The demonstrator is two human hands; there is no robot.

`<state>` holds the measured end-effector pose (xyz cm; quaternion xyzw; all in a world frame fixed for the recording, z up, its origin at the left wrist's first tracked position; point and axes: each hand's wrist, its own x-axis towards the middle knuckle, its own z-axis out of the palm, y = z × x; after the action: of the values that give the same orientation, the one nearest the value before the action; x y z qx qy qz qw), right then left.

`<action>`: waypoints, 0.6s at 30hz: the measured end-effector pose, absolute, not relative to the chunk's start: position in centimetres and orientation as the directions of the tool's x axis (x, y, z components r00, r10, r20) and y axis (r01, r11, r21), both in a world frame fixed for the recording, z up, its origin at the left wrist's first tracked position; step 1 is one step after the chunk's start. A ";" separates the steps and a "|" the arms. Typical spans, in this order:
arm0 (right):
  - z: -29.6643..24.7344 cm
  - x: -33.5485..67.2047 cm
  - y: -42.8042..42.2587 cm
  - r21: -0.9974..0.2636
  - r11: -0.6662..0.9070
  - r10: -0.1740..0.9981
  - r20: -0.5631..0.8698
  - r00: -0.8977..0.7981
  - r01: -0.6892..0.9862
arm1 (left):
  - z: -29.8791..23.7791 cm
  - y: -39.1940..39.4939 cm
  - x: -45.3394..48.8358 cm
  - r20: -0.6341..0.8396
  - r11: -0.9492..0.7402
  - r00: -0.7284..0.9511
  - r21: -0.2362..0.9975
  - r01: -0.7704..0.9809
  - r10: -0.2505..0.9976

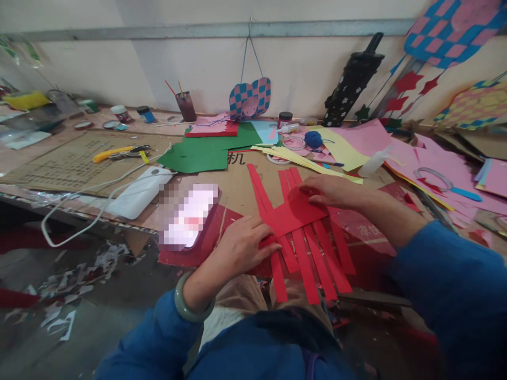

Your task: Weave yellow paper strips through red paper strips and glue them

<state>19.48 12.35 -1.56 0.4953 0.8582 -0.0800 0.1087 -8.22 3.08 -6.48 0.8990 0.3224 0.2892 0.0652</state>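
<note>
Well, red paper strips (304, 258) lie flat under both hands.
Left hand (237, 245) and right hand (332, 191), open, press them near the bench's (233, 184) front edge; their long axis runs toward the person.

phone screen (188, 216): pixelated | red paper strips (304, 264): partly under left hand (237, 245) | woven mat (451, 31): cut off

The red strips (304, 264) are matt paper, lying on rough brown cardboard (237, 184); left of them, a glossy white plastic power bank (139, 192), and right, a blue cloth sleeve (443, 274).
</note>
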 end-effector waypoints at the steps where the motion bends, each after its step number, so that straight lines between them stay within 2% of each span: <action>1: -1.5 19.3 12.3 -0.025 0.499 0.831 -0.270 -0.486 0.866 | -6.5 3.1 -8.2 0.478 -0.785 0.626 0.304 0.540 0.616; 8: -1.1 18.2 12.4 0.006 0.477 0.831 -0.327 -0.449 0.879 | -6.5 3.1 -8.3 0.464 -0.777 0.627 0.301 0.552 0.625; 18: -0.7 16.3 12.7 -0.024 0.533 0.801 -0.309 -0.514 0.846 | -6.5 3.1 -8.2 0.431 -0.769 0.637 0.328 0.549 0.639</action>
<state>16.29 12.73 -0.69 0.4755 0.8657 -0.0860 0.1310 -8.24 3.12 -6.53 0.9010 0.3296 0.2697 0.0833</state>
